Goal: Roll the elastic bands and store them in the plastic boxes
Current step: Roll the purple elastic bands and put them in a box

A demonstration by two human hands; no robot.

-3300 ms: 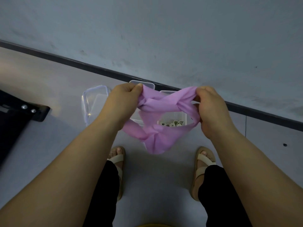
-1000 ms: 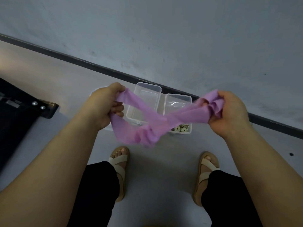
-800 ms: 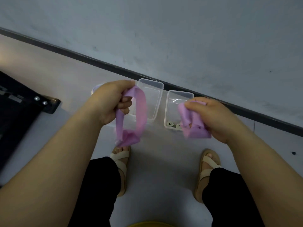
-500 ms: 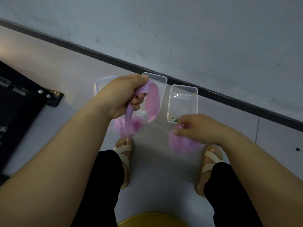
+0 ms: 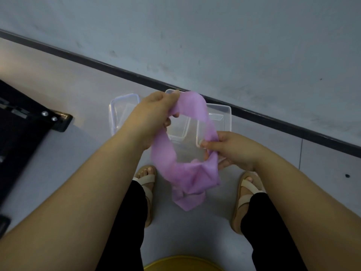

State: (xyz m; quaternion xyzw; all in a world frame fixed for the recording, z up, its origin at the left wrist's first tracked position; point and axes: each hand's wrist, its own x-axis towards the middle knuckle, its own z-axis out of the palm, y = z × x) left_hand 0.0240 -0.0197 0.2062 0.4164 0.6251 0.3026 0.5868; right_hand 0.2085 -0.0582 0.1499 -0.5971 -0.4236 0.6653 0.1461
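A black frame (image 5: 27,137) with two screws lies at nine o'clock, a yellow rim (image 5: 181,264) at six, and a dark skirting strip (image 5: 109,65) crosses toward twelve.

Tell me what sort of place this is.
Probably a plain indoor room: a grey tiled floor, a pale wall with a dark skirting board, and clear plastic boxes standing on the floor.

You are looking down into a bare indoor room, its use unclear: a plain scuffed wall (image 5: 214,36) is meeting a pale tiled floor (image 5: 58,149) along a dark skirting strip (image 5: 121,70). Clear plastic boxes (image 5: 228,114) are sitting on the floor beside that strip, a black bolted frame (image 5: 48,118) is jutting in at left, and your sandals (image 5: 147,179) are resting on the tiles.
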